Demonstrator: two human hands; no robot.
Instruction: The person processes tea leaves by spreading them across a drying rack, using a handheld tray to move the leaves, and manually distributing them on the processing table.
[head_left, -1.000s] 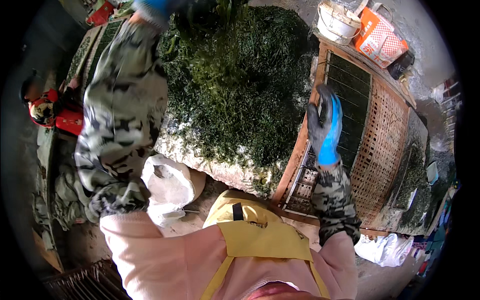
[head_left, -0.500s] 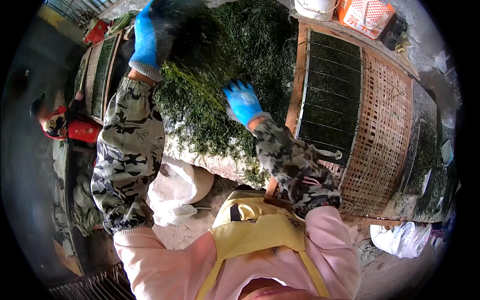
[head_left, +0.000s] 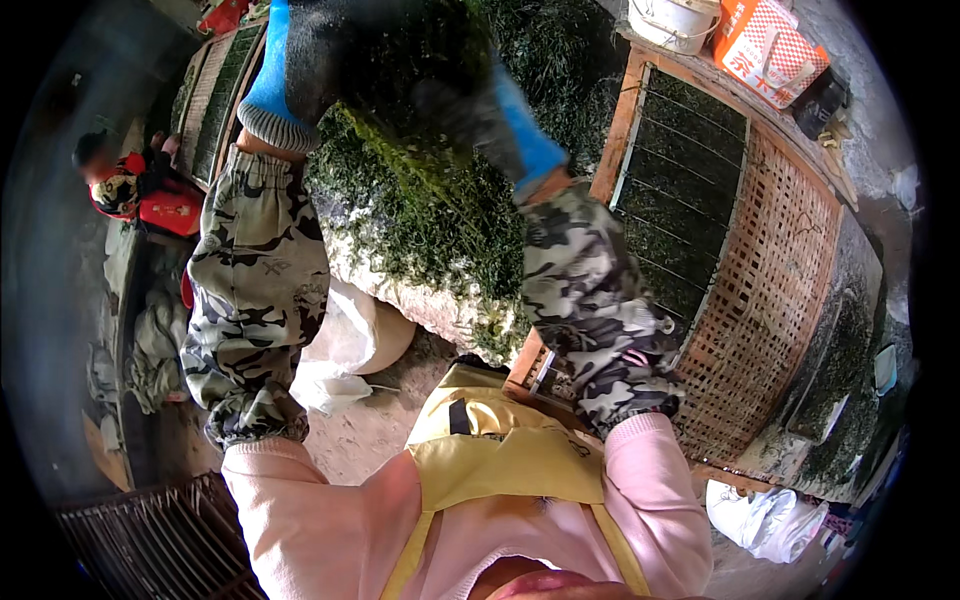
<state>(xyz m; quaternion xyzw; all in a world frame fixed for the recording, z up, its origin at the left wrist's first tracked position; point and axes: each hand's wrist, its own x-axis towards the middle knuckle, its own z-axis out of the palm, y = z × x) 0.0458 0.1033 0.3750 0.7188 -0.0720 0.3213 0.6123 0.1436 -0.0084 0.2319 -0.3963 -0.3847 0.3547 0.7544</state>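
A heap of dark green, stringy seaweed-like strands (head_left: 430, 235) covers a pale slab (head_left: 370, 285) in front of me. Both hands wear blue gloves with dark palms. Between them is a blurred, raised clump of the green strands (head_left: 420, 50). On the clump's left side is my left hand (head_left: 315, 65), its fingers partly cut off by the upper edge. My right hand (head_left: 500, 125) closes against the clump's right side, palm turned inward and fingers smeared by motion.
On the right, a wooden frame (head_left: 612, 130) holds a layer of green strands under thin crossbars, beside a woven mat (head_left: 770, 290). Beyond it stand a white bucket (head_left: 672, 22) and an orange bag (head_left: 765, 50). Another person (head_left: 115, 190) works far left. A white sack (head_left: 360, 325) stands below the slab.
My right hand has turned palm-inward and moved up to the clump. My left hand has shifted slightly left. The whole view has tilted a little.
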